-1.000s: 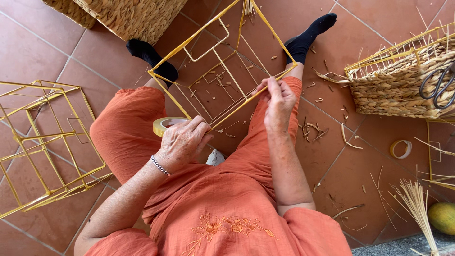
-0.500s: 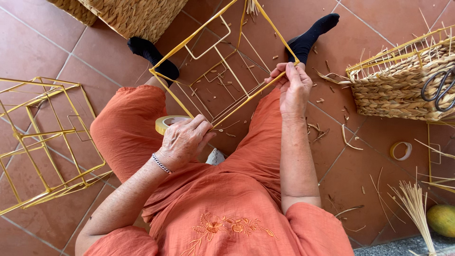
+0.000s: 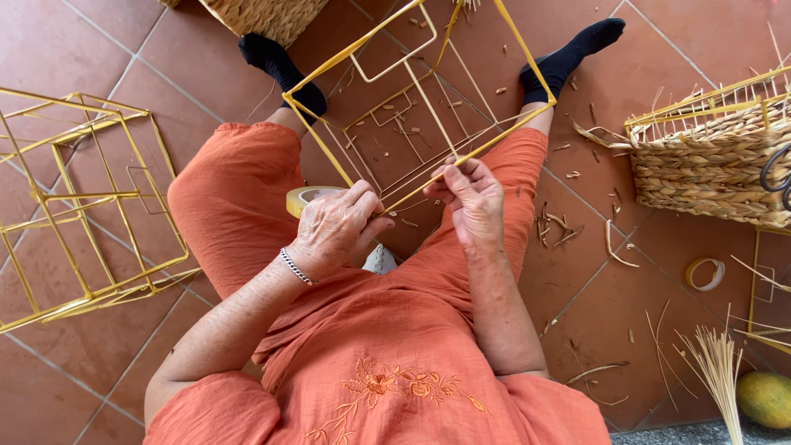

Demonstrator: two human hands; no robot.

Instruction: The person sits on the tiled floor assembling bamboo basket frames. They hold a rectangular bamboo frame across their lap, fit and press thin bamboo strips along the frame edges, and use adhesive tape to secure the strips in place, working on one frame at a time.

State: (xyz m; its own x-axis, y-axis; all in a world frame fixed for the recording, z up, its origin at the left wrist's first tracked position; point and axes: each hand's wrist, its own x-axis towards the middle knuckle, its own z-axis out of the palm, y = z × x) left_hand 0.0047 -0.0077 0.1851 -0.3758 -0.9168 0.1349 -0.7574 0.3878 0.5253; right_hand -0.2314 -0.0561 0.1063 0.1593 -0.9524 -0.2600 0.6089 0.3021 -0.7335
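I sit on a tiled floor with a yellow wire box frame (image 3: 323,147) propped between my knees. My left hand (image 3: 336,228) grips the near corner of the frame and holds a roll of yellowish tape (image 3: 303,199) against it. My right hand (image 3: 472,198) pinches the frame's near bottom rod, fingers closed around it just right of the corner. Both hands sit close together over my orange trousers.
More yellow wire frames (image 3: 78,206) stand at the left. A half-woven straw basket (image 3: 710,156) sits at the right with scissors on its rim. Another tape roll (image 3: 705,274), straw scraps, a straw bundle (image 3: 718,371) and a green fruit (image 3: 765,398) lie on the floor.
My right hand went out along the rod toward the right foot, then came back near the corner by the left hand. The left hand stayed on the frame and tape.
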